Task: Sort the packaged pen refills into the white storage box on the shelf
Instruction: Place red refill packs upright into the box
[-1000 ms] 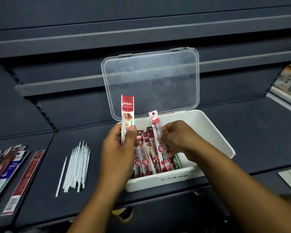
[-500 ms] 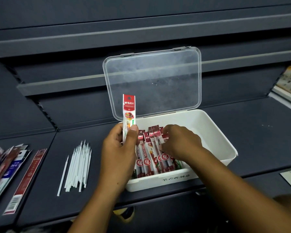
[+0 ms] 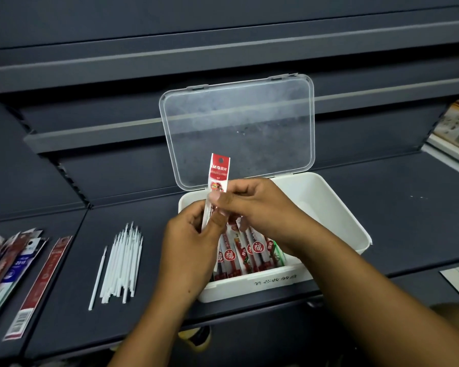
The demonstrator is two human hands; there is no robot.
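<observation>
left hand (image 3: 194, 245): fingers curled round the lower end of a single refill pack (image 3: 219, 172), thumb pressed on its front, so it's a proper grip

right hand (image 3: 260, 207): thumb and forefinger pinching the same pack just under its red header, other fingers loosely curled behind

the held pack: pretty much upright, red-and-white top poking up above both hands, over the near-left part of the box and not in it yet

white storage box (image 3: 316, 202): sitting on the dark shelf (image 3: 408, 221), some handwriting on the front wall that I can't read

lid (image 3: 239, 131): clear plastic, flipped up and standing at the back edge of the box

packs in the box (image 3: 249, 252): a row of red-and-white ones leaning side by side in the left half, partly hidden by the hands, with a green-edged one at the right end of the row

loose white refills (image 3: 122, 263): a bundle lying on the shelf left of the box, one stray just beside it

other packs (image 3: 16, 266): red and blue ones fanned out at the far left, well apart from the box
</observation>
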